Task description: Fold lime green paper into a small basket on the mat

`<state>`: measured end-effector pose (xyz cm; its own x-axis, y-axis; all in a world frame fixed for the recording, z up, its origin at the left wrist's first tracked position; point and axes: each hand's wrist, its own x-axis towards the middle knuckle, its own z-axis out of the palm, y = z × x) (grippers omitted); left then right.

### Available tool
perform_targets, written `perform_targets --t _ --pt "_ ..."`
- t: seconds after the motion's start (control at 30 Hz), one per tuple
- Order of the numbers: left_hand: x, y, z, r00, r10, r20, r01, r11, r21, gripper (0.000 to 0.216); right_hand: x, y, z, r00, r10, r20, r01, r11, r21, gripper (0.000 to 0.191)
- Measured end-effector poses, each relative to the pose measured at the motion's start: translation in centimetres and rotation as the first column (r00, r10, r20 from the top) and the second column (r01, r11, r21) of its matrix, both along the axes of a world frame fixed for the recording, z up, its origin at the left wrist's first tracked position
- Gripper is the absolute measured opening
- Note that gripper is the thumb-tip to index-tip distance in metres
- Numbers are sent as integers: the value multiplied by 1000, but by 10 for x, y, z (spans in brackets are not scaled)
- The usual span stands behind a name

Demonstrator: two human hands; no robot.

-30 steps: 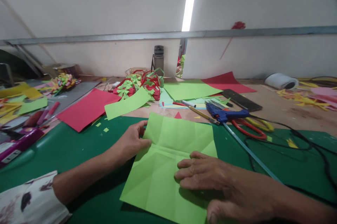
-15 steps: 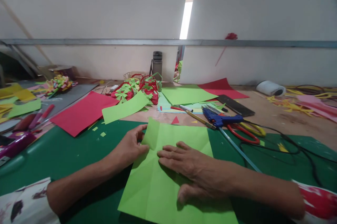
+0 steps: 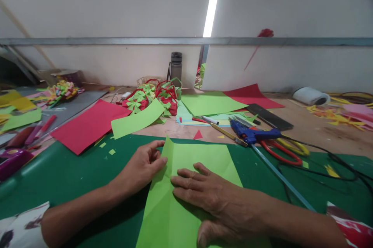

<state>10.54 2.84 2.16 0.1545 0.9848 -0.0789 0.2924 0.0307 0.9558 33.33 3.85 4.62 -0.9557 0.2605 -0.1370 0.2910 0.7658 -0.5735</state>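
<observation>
A creased sheet of light green paper (image 3: 201, 154) lies in front of me on a dark green mat (image 3: 96, 178). With thumb and fingers, my left hand (image 3: 145, 164) pinches the left edge of the sheet near its far corner, where the paper stands up along a crease. My right hand (image 3: 210, 195) lies flat on the middle of the sheet, its fingers stretched towards the left. The near edge of the paper is out of view, and the right forearm hides part of it.
A blue glue gun (image 3: 253, 133) and red-and-yellow scissors (image 3: 281, 152) lie at the right, with a black cable trailing off. Beyond the mat are red paper (image 3: 90, 123), a green strip (image 3: 138, 121), red-green paper pieces (image 3: 157, 98), a cutter (image 3: 229, 133), a phone (image 3: 269, 116) and a bottle (image 3: 176, 67).
The view has tilted down slightly and turned a little to the left. The left edge of the green sheet stands up more at my left hand. My right hand remains flat on the paper.
</observation>
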Motion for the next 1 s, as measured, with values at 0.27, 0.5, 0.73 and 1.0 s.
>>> perform_targets --t 0.27,0.5,0.73,1.0 --pt "2 -2 -2 989 -48 142 40 998 56 44 -5 -5 5 1000 20 16 -21 999 39 64" --pt "4 2 0 985 -48 163 41 998 45 41 -6 -6 12 996 -53 66 51 998 42 67" --pt "2 4 -2 985 -56 163 60 998 -19 44 -3 -1 4 986 -157 62 158 988 4 69" --pt "0 4 -5 994 103 -43 -100 993 66 46 -4 -1 -2 991 -127 48 125 992 36 73"
